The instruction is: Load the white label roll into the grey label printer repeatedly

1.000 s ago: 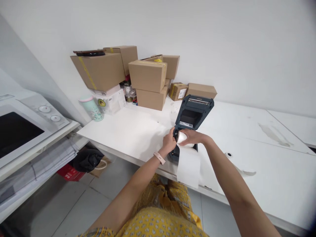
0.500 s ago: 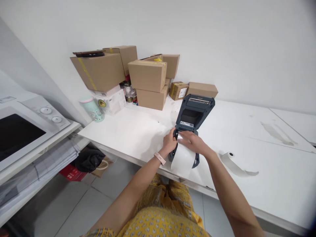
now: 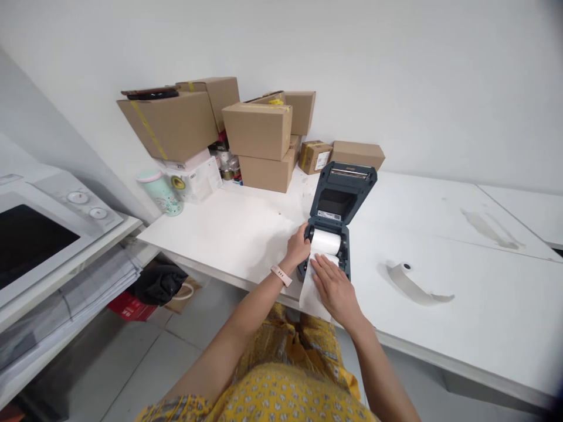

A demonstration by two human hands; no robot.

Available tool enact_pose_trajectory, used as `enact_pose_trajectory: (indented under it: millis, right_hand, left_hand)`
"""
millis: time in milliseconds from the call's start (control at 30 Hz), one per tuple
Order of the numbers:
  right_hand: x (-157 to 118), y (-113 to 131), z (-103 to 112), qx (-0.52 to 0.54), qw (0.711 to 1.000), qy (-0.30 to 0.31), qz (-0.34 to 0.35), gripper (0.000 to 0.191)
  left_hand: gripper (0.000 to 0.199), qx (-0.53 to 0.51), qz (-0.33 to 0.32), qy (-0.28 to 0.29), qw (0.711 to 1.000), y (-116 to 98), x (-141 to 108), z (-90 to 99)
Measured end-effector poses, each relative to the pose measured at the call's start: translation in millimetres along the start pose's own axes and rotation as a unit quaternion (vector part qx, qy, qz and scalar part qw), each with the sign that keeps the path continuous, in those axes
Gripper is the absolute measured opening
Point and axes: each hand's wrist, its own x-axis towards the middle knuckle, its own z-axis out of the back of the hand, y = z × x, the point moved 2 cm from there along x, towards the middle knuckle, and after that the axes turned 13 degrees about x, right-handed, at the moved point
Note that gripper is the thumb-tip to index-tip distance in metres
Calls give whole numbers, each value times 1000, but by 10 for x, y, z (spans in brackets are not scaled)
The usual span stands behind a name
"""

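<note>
A dark blue-grey label printer stands near the table's front edge with its lid raised. Inside its body lies a white paper roll, and the loose end of the paper runs forward over the printer's front and past the table edge. My left hand, with a pink band on the wrist, grips the left side of the printer body. Flat on the paper strip rests my right hand, its fingers stretched out just in front of the roll.
To the right a small roll core with a curled strip lies on the white table. Cardboard boxes are stacked at the back left, beside a mint tumbler. A microwave stands at far left.
My right hand has moved off the roll towards me and now lies on the paper strip, leaving the roll uncovered. My left hand stays on the printer's side. The view has shifted slightly.
</note>
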Motion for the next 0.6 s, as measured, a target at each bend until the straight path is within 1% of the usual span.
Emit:
enact_pose_trajectory:
  millis: [200,300,367,467,533,567,600]
  right_hand:
    - [1,10,19,13,1000,-5,0,44]
    - [13,6,22,25,1000,-3,-3,43]
    - [-2,8,25,42,999,-9,-5,42]
    - [-75,14,86,104,994,-21,-7,38]
    - [-112,0,201,175,984,-11,-19,32]
    - [-102,-23,293,209,977,-11,-32,29]
    - [-61,-61,409,234,971,-27,-48,27]
  left_hand:
    - [62,-10,3,1,1000,-6,18,-5]
    - [60,-50,15,15,999,-5,-73,-14]
    - [62,-95,26,27,995,3,-217,-12]
    - [73,-171,29,38,984,33,-525,11]
    - [80,-213,27,50,975,69,-720,21]
    - [83,-233,29,57,970,90,-795,20]
    - [85,-252,31,63,965,111,-851,16]
